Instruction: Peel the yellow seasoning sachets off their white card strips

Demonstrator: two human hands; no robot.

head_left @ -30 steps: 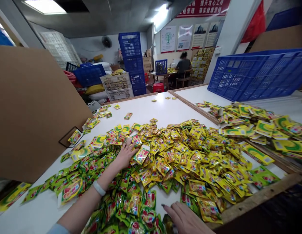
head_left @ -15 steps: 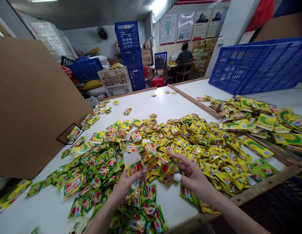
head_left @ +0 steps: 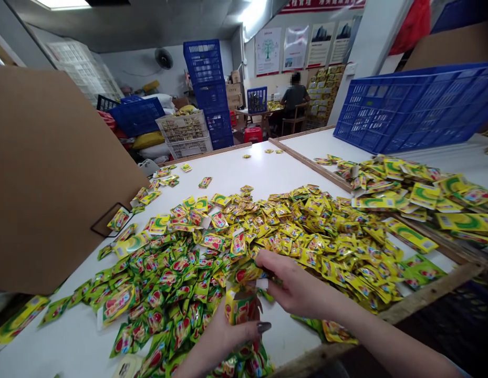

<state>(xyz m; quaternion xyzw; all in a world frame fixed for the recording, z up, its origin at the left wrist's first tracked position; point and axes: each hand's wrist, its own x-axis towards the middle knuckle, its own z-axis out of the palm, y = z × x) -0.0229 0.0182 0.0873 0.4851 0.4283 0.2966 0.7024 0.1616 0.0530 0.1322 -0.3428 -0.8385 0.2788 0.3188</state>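
Note:
My left hand (head_left: 228, 333) is closed around a small printed carton (head_left: 236, 310), yellow and green with red fruit, its open end facing up. Just above that opening, my right hand (head_left: 285, 281) pinches a green and yellow sachet (head_left: 246, 272), which touches or overlaps the carton's mouth. A white wrap covers one right fingertip. Green sachets (head_left: 161, 283) with red fruit pictures are heaped around and beyond my left hand. Behind my right hand spreads a pile of yellow sachets (head_left: 307, 226). Some flat cartons (head_left: 239, 242) lie where the piles meet.
A large cardboard box (head_left: 58, 178) stands at the left. Wooden strips (head_left: 312, 165) edge and divide the white table (head_left: 228, 173). More cartons (head_left: 409, 189) and a blue crate (head_left: 409, 107) rest at the right. A person (head_left: 294, 97) sits at a far table.
My right hand has moved left with the sachet, bringing it to the carton's mouth. The left hand and carton have shifted slightly right and down; the carton now stands more upright.

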